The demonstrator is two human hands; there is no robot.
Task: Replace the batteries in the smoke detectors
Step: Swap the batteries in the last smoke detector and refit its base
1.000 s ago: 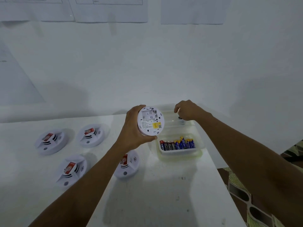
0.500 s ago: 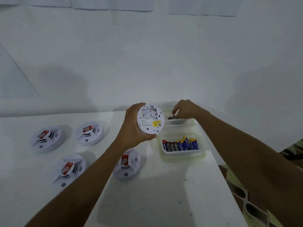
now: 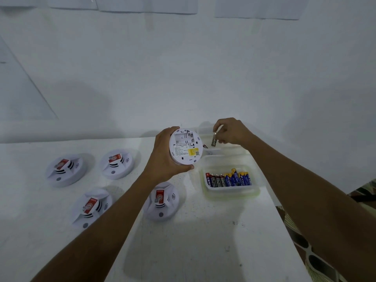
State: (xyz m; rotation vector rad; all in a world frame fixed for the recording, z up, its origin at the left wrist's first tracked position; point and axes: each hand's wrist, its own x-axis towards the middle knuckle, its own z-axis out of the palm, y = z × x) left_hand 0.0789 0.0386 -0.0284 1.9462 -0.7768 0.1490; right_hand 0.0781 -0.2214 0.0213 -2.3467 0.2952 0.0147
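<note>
My left hand grips a round white smoke detector above the table, its back turned toward me with the open battery bay at the top and a yellow label lower right. My right hand pinches a dark battery upright over the far clear container, just right of the detector. Another dark battery end shows beside the detector's rim. A nearer clear tray holds several red and blue batteries lying side by side.
Several other white smoke detectors with red stickers lie face up on the white table: two at the left, one front left, one under my left forearm. The table's right edge drops to a patterned floor. A white wall stands behind.
My right hand has lifted from the far container, and a dark battery now hangs pinched between its fingers. The detector in my left hand has barely moved.
</note>
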